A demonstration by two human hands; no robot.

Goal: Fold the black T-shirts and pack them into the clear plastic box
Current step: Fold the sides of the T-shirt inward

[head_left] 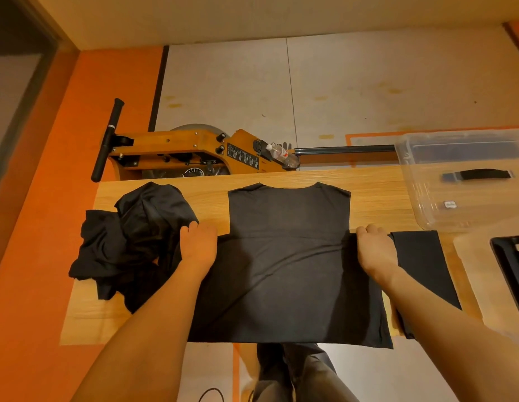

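Both hands grip the spread black T-shirt [290,256] at its side edges, mid-table.
L hand [198,247] & R hand [375,248]: fingers curled under, pinching the cloth w/ knuckles up. Shirt lies flat on wooden table [377,195], sleeves tucked in. Crumpled shirts [130,242] just left; clear plastic box [461,181] far right, apart.

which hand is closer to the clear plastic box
Right. The right hand grips the flat T-shirt's right edge, just below-left of the clear plastic box. The left hand grips its left edge, beside the crumpled pile.
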